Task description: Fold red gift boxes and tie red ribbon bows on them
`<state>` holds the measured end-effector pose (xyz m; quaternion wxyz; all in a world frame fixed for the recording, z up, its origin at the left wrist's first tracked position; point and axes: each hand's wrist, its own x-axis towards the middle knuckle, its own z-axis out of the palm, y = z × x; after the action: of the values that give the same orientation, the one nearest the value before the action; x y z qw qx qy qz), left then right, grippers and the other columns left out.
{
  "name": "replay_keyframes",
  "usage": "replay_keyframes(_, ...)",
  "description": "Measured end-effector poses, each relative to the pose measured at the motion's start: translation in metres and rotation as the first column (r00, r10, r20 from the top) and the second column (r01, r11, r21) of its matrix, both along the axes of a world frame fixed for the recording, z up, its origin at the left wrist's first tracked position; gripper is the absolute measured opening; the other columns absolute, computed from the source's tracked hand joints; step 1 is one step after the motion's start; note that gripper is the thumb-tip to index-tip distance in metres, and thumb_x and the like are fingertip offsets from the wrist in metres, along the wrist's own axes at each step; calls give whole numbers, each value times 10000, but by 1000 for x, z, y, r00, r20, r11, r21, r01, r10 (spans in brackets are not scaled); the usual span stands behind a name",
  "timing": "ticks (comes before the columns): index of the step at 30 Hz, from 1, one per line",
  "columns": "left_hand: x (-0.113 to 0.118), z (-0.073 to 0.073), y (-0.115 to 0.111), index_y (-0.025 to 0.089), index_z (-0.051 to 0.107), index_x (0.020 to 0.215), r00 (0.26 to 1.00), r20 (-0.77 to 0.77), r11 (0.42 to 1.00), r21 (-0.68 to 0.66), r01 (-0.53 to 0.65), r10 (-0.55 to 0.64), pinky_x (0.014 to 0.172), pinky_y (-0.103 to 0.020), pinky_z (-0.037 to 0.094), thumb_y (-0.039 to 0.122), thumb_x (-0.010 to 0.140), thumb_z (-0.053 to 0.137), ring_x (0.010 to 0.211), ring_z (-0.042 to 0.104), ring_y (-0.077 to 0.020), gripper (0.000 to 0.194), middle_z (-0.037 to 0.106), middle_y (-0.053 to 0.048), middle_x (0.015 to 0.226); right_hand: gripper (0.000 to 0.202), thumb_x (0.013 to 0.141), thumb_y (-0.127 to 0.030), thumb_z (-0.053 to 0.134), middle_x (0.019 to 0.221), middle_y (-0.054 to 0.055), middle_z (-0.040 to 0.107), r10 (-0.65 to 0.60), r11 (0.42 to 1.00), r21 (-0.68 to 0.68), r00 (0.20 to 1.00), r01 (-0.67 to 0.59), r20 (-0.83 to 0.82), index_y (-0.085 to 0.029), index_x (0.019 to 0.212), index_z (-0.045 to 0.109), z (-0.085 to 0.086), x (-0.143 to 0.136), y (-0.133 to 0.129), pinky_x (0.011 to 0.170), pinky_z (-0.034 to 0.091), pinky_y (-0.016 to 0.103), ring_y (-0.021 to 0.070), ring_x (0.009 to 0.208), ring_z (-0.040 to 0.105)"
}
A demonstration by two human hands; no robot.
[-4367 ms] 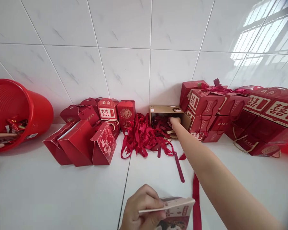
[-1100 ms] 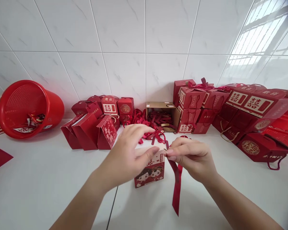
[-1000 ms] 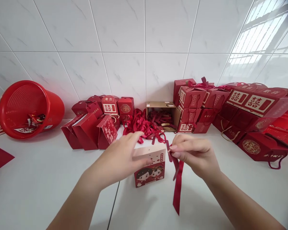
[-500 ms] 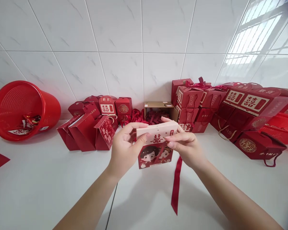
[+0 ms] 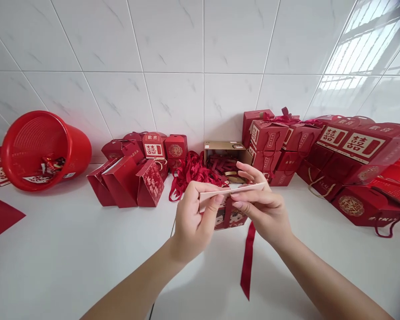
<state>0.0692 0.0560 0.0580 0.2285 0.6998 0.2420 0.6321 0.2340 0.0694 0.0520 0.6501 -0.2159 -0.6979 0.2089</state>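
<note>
Two hands hold one printed box [image 5: 237, 218] between and below their fingers: the left hand [image 5: 195, 218] pinches its top edge, the right hand [image 5: 268, 213] closes there too, outer fingers raised. Just under the fingertips hangs a dark strip [image 5: 227, 214].

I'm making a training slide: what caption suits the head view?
The left hand and right hand hold a printed box at its pale top edge, near a red ribbon.

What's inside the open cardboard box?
In the cardboard box: a heap of dark red strips, with a golden strip near the front. The right hand covers its lower right corner; whatever lies beneath is hidden.
</note>
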Motion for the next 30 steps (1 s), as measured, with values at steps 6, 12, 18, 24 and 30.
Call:
replay_keyframes(6,0,0,0,224,508,981,1000,-9,1000,7,-20,20,771,-282,565,175,940,548,889,679,-160,75,681,-34,938,306,815,-136,723,1340,-5,569,-23,999,23,1000,23,-16,-402,963,762,3,2,-6,891,556,396,236,1234,540)
replay_keyframes(12,3,-2,-1,231,504,996,1000,0,1000,11,-25,25,786,-289,554,136,941,535,892,665,-152,114,667,-31,942,251,816,-130,714,1193,50,628,-49,998,30,999,48,15,-349,923,773,4,1,-6,787,579,390,257,1153,588)
replay_keyframes(18,7,-6,-3,226,500,1006,998,-1,995,82,59,-59,822,-306,549,79,941,497,943,648,-153,160,655,-50,976,361,789,-142,740,1203,33,598,-71,997,13,987,73,-142,-315,1071,594,2,-5,-8,826,555,363,200,1030,643)
replay_keyframes(24,12,-17,1,267,364,1233,990,-122,998,2,-64,64,763,-351,576,227,730,801,1020,624,-234,668,510,-122,1231,253,787,-300,757,645,-36,593,-138,980,-164,981,115,-134,-229,780,514,3,-6,-9,430,439,217,113,533,564)
replay_keyframes(30,-1,0,11,250,461,1142,896,-326,942,-41,-332,302,808,-372,544,277,694,821,1019,611,-237,575,584,-71,1132,232,788,-248,751,652,-34,579,-192,980,-80,966,181,-172,-244,788,519,9,1,-9,440,440,235,121,539,559)
